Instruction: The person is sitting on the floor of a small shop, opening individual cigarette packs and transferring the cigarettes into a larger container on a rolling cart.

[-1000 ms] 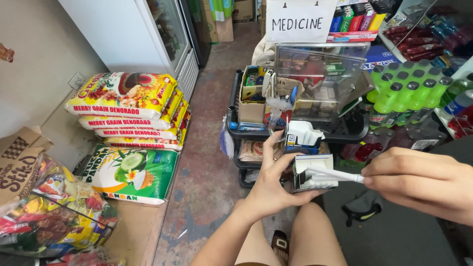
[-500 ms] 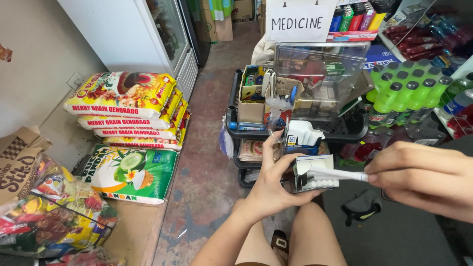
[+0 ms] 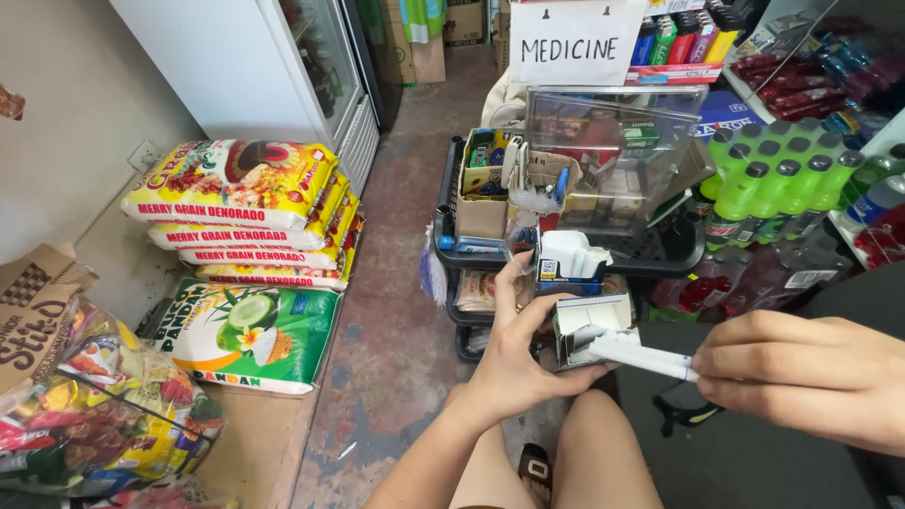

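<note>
Head view: small open box [image 3: 592, 325] is gripped by left hand [image 3: 523, 363]; white stick [image 3: 643, 358], pinched in right-hand fingers [image 3: 731, 363], is only partly inserted.

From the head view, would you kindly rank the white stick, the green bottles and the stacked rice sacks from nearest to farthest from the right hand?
1. White stick: pinched in the right hand.
2. Green bottles: above it, at right.
3. Stacked rice sacks: far left, by the wall.
</note>
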